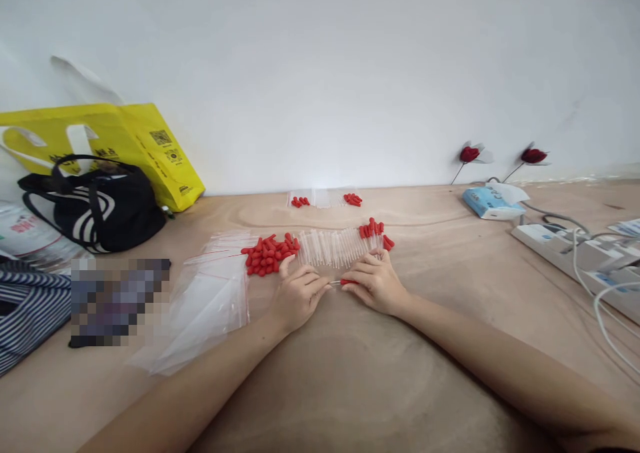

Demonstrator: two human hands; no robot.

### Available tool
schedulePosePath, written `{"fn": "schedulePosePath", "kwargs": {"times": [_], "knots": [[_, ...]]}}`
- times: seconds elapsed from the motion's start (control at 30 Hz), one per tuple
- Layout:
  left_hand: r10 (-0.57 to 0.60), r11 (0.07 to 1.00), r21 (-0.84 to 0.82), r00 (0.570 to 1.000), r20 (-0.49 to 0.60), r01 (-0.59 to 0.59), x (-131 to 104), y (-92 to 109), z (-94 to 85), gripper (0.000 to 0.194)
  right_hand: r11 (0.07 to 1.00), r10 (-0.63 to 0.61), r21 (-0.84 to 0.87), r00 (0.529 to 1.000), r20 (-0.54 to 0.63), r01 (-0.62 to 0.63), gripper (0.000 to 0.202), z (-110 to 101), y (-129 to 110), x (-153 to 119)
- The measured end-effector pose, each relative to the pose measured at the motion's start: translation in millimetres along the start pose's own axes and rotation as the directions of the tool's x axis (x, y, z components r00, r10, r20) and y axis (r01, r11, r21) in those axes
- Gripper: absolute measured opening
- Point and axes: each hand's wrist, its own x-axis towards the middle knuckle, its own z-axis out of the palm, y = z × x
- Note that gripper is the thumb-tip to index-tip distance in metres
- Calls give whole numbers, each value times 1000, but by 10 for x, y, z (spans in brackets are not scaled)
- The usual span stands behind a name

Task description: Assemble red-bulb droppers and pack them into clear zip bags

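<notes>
My left hand (pixel 303 291) is closed, pinching the left end of a thin clear tube (pixel 335 283). The fingers of my right hand (pixel 379 283) are closed on a red rubber bulb (pixel 349 281) at the tube's right end. Whether the tube sits inside the bulb I cannot tell. Beyond my hands lies a row of clear dropper tubes (pixel 330 246). A heap of loose red bulbs (pixel 267 254) lies left of the row, beside my left hand. To its right, just past my right hand, are several tubes with red bulbs (pixel 373 229) on their ends.
Clear zip bags (pixel 210 293) lie left of my left hand. Small bags with red-bulbed pieces (pixel 325 197) rest against the wall. Black bag (pixel 95 206) and yellow bag (pixel 165 153) stand at left. Tissues (pixel 493 201), a power strip (pixel 560 249) and cables are at right.
</notes>
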Motion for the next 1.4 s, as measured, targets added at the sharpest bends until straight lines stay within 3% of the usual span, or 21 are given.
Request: {"fn": "schedulePosePath", "kwargs": {"times": [0.23, 0.53, 0.63, 0.73, 0.87, 0.97, 1.1, 1.23, 1.3, 1.4], "knots": [[10, 999, 31, 999, -40, -8, -2, 42, -1, 20, 993, -27, 117, 1000, -7, 28, 17, 29, -56, 9], [-7, 1000, 25, 1000, -11, 7, 9, 70, -30, 20, 992, -12, 127, 999, 34, 8, 16, 29, -64, 54], [-40, 999, 18, 999, -14, 40, 26, 82, -29, 19, 979, 46, 195, 998, 53, -56, 16, 4, -37, 76], [-78, 997, -9, 996, -31, 78, 41, 94, -31, 19, 903, 174, 391, 984, 49, -179, 18, 0, -29, 88], [-38, 994, -101, 999, 22, 40, 42, 97, -84, 23, 625, 419, 714, 907, 32, -314, 29, -15, 25, 140], [-64, 989, -133, 997, 48, 70, 35, 86, -116, 31, 496, 534, 790, 844, 51, -361, 34, -122, 256, 227], [-98, 986, -131, 993, 65, 106, 39, 77, -96, 26, 497, 698, 686, 714, 49, -532, 32, -277, 795, 301], [-91, 988, -118, 989, 112, 105, 48, 89, -75, 21, 482, 830, 418, 554, 63, -770, 35, -216, 1196, 285], [-101, 987, -108, 987, 125, 115, 49, 94, -77, 20, 473, 850, 338, 522, 67, -814, 37, -138, 1258, 283], [-109, 988, -91, 985, 136, 122, 50, 98, -84, 19, 512, 844, 214, 533, 50, -832, 38, -60, 1225, 318]]}}
